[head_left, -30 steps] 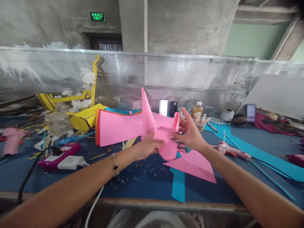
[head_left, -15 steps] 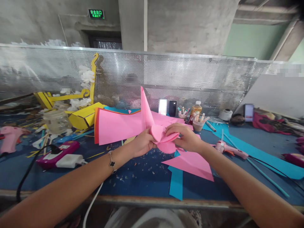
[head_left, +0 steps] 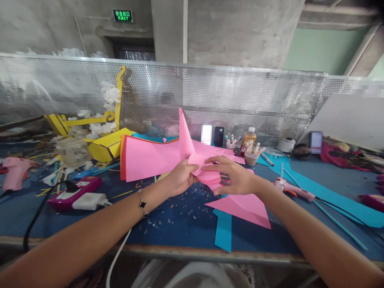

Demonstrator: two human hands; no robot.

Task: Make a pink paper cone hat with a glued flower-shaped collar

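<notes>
Above the blue table (head_left: 180, 224), both my hands grip a folded pink paper piece (head_left: 204, 171). My left hand (head_left: 179, 178), with a bracelet on the wrist, pinches its left side. My right hand (head_left: 234, 178) is wrapped over its right side, fingers curled on the folds. A pointed pink flap (head_left: 185, 134) stands up just behind my hands. A large pink sheet (head_left: 150, 157) lies behind to the left, and a pink triangle (head_left: 243, 209) lies below my right hand on a blue paper strip (head_left: 223, 234).
A pink glue gun (head_left: 292, 191) lies right of my right hand. Left are a magenta power strip (head_left: 75, 192) with a white adapter, another pink glue gun (head_left: 13, 171) and a yellow cardboard model (head_left: 105, 146). Cups, a bottle (head_left: 248, 141) and phones stand before the perforated metal screen (head_left: 240, 96).
My right hand went from open beside the pink piece to closed over it, pressing its upright flap down. My left hand kept its grip.
</notes>
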